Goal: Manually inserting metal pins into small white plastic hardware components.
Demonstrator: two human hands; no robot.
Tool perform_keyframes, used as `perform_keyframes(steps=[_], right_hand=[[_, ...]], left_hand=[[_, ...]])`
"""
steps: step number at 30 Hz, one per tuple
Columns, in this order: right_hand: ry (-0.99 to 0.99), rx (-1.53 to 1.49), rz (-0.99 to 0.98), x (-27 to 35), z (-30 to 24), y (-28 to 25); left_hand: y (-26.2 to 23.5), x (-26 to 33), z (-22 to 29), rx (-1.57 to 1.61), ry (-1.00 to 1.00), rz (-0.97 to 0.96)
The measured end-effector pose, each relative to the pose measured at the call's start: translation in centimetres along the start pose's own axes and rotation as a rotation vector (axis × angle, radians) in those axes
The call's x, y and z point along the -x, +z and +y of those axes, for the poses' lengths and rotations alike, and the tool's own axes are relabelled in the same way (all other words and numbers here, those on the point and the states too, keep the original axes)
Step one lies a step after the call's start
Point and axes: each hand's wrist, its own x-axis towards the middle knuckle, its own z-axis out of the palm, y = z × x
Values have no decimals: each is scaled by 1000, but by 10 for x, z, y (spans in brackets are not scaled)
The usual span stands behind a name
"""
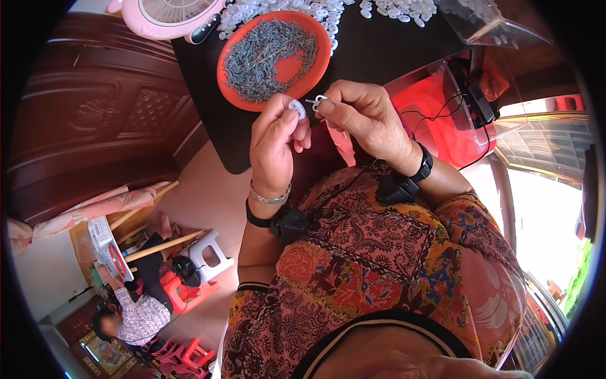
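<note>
My left hand (275,144) pinches a small white plastic ring (297,108) between thumb and fingers. My right hand (366,117) holds a small metal screw with a white ring on it (315,102), its tip pointing at the ring in my left hand. Both hands hover just in front of a round orange plate (235,77) heaped with small grey screws (268,54). Beyond the plate lies a spread of loose white plastic rings (315,11) on the black table (379,44).
A pink fan (167,14) stands at the table's far left. A clear plastic box (486,22) sits at the far right, a red stool (442,114) below it. Another person (136,316) sits on the floor at lower left near a white stool (205,252).
</note>
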Motion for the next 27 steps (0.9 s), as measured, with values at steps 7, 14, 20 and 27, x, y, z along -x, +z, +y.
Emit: perform_keyframes(steps=[7,14,20,27], right_hand=[[36,50,-36,1,1,0],[36,48,-52,0,4,-1],[22,70,-54,0,6,-1],[73,110,-57,1,4,-4]], left_hand=[[0,2,6,-87,-13,9],[-4,1,5,-112,-3,16],[-5,0,6,-149,-15,8],[-8,-1,7,-195,-27,12]])
